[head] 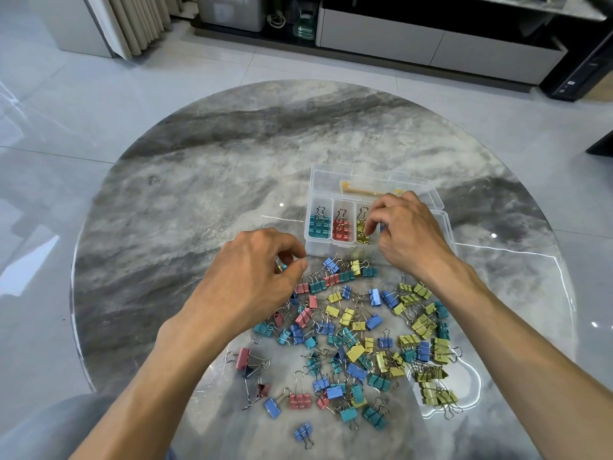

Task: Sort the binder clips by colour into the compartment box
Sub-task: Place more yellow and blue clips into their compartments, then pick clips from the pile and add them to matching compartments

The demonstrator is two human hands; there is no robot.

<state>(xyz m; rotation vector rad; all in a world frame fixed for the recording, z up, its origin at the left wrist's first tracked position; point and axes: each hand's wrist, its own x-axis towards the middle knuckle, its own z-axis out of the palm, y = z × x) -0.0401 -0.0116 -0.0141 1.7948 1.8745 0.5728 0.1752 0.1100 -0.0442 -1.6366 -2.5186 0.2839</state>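
Note:
A clear compartment box (313, 180) stands open on the table's far side. Its left compartments hold teal clips (318, 224), red clips (341, 229) and yellow clips (361, 232). My right hand (409, 235) hovers over the box and hides the compartment to the right of them. Its thumb and forefinger pinch a yellow clip at the yellow compartment. My left hand (255, 277) is curled just left of the box's front corner, fingertips pinched on a mostly hidden teal clip (283, 268). A loose pile of mixed binder clips (358, 330) lies in front of the box.
The round grey marble table (199, 194) has its edge close on the left and right. The box's lid (434, 197) lies open behind my right hand, with a tan plastic piece (358, 190) in the back section. A few stray clips (303, 433) lie near the front edge.

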